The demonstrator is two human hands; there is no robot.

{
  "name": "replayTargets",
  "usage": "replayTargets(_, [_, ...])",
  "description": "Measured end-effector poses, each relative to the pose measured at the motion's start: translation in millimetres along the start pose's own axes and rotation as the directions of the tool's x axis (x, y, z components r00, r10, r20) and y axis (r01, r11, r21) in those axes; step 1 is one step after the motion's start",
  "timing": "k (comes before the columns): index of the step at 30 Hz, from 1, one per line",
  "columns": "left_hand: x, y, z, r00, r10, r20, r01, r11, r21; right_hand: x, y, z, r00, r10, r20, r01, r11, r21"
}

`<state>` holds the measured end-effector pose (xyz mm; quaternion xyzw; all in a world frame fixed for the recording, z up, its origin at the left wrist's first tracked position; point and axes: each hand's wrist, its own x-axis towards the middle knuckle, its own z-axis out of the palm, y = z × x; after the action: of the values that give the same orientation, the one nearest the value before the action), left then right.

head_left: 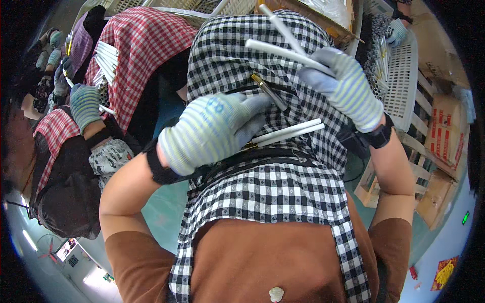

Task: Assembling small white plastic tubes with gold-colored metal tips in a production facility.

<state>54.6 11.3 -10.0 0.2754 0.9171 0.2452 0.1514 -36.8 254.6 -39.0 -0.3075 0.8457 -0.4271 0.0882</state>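
Note:
My right hand (348, 88), in a striped knit glove, grips two slim white tubes (283, 51) between thumb and fingers; they fan out toward the upper left. My gloved left hand (214, 132) is curled low over my lap. Two more white tubes (290, 133) stick out to the right from under its fingers, with a bit of gold near their covered ends. Just beyond its fingertips, a clear tube with a gold end (269, 92) lies tilted on my black-and-white checked apron (237, 48). The palm side of my left hand is hidden.
On the left, a co-worker's gloved hand (86, 106) is near a bundle of white tubes (106, 60) on a red checked apron (146, 40). At right stand a white plastic basket (402, 76), a wooden pallet (419, 136) and cardboard boxes (444, 131). An open carton (323, 12) stands ahead.

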Motion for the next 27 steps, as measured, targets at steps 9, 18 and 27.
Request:
replayTargets(9, [45.7,-1.6,29.8,0.999,0.034,0.012,-0.036,0.951,0.307,-35.9,-25.2,-32.3,0.922,0.373,0.104,-0.378,0.811,0.446])
replayTargets(18, [6.6,-28.7,5.2,0.978,-0.102,-0.184,0.020,0.915,-0.403,-42.8,-24.1,-49.2,0.943,0.331,0.040,-0.323,0.881,0.346])
replayTargets(27, [-20.4,-31.9,-4.7,0.993,-0.054,-0.101,-0.030,0.727,-0.686,-40.4,-41.3,-54.4,0.986,0.094,0.137,-0.111,0.987,0.120])
